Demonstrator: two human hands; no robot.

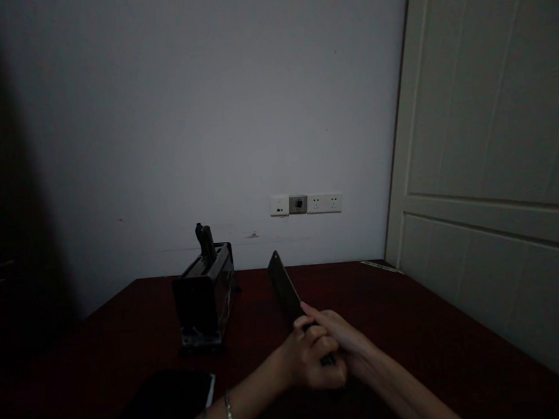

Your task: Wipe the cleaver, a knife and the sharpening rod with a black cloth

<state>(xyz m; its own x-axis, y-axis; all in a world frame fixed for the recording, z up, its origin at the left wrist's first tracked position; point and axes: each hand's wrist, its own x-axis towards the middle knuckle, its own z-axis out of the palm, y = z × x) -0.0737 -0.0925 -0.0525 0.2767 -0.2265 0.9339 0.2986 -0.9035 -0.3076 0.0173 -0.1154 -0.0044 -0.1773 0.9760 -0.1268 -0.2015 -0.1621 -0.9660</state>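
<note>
Over the dark red table I hold a cleaver (282, 281), its broad blade pointing away from me with a small hole near the far corner. My left hand (315, 360) has its fingers wrapped around the dark handle, most of which they cover. Behind it, my right hand (336, 329) also closes on the handle, one fingertip at the near end of the blade. To the left stands a black knife block (204, 299), with dark handles (205, 241) sticking up out of its top.
A dark rounded object (164, 402) with a pale edge lies at the front left, too dim to name. Sockets (322, 203) sit on the wall behind the table (363, 293). A narrow strip (381, 266) lies at the back right, near a pale panelled door (497, 218).
</note>
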